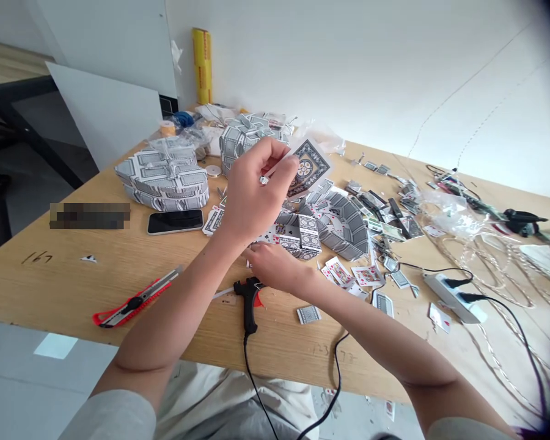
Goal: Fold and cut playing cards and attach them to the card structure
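Observation:
My left hand (259,189) is raised over the table, pinching a playing card (308,166) with a dark patterned back between thumb and fingers. Lower down, my right hand (277,266) has its fingers curled together, partly behind my left wrist; what they hold, if anything, is hidden. Just beyond it is an open form built of folded cards (309,235), with loose face-up cards around it. A black glue gun (247,302) with a red trigger lies below my right hand.
Boat-like card models (162,177) stand at the back left, near a phone (175,221). A red utility knife (137,299) lies at front left. A power strip (453,296), cords and card scraps cover the right side. A yellow roll (202,66) stands behind.

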Motion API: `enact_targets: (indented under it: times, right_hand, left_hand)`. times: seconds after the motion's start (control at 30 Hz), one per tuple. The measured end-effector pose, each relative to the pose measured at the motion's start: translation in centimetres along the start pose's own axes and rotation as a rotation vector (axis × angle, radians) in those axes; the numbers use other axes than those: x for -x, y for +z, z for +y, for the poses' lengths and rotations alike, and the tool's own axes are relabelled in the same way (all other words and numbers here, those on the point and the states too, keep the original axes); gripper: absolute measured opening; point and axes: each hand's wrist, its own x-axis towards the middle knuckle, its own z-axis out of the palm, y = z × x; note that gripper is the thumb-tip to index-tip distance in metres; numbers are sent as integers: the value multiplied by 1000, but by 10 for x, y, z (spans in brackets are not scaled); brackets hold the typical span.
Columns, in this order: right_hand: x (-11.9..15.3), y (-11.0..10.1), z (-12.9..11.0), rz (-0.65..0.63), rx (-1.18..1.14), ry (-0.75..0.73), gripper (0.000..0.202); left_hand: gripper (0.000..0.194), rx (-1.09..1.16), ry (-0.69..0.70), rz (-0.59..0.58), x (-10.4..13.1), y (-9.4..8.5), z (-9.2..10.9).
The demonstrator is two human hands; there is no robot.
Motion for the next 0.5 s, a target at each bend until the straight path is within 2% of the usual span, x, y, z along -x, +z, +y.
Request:
enact_targets:
  times: [0.17, 0.27, 0.37, 0.5]
  right_hand:
    - [48, -25, 34, 428, -830, 64, 28]
    - [72, -31, 52, 691, -1307, 94, 33]
    - [83, -32, 59, 878, -1528, 136, 33]
    - [92, -34, 55, 920, -1636, 131, 32]
  left_hand:
    - [17, 8, 9, 42, 0, -4, 2]
    - [8, 38, 24, 41, 0, -1, -3]
    - [8, 103, 39, 26, 3, 6, -7]
    - [21, 176, -4, -2, 9, 9, -7]
